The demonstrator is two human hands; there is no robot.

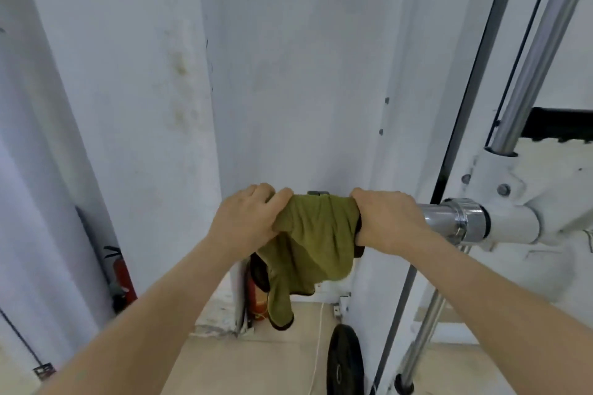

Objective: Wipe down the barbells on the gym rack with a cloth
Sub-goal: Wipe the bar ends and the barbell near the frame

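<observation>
Reaching forward with both bare forearms stretched out level, the person has an olive-green cloth [317,234] draped over the end of the barbell [442,218]. The left hand [247,218] sits at the cloth's left edge, back of the hand up, fingers curled over the top and bunching the fabric against the bar. The right hand [388,221] clamps the cloth's right edge the same way, knuckles forward, wrist straight, fingers wrapped over and down around the bar. The two hands sit near each other, with a taut stretch of cloth between them. Below them the rest of the cloth hangs loose, and a dark-edged tail dangles toward the floor [256,362].

Just right of the right hand the bare chrome of the bar shows, running into a shiny collar and then the white rack fitting [513,224]. A chrome guide rod [542,42] rises at a slant from that fitting. A black weight plate [346,362] stands on edge on the floor below the cloth, and a red fire extinguisher [123,279] stands by the wall at the left.
</observation>
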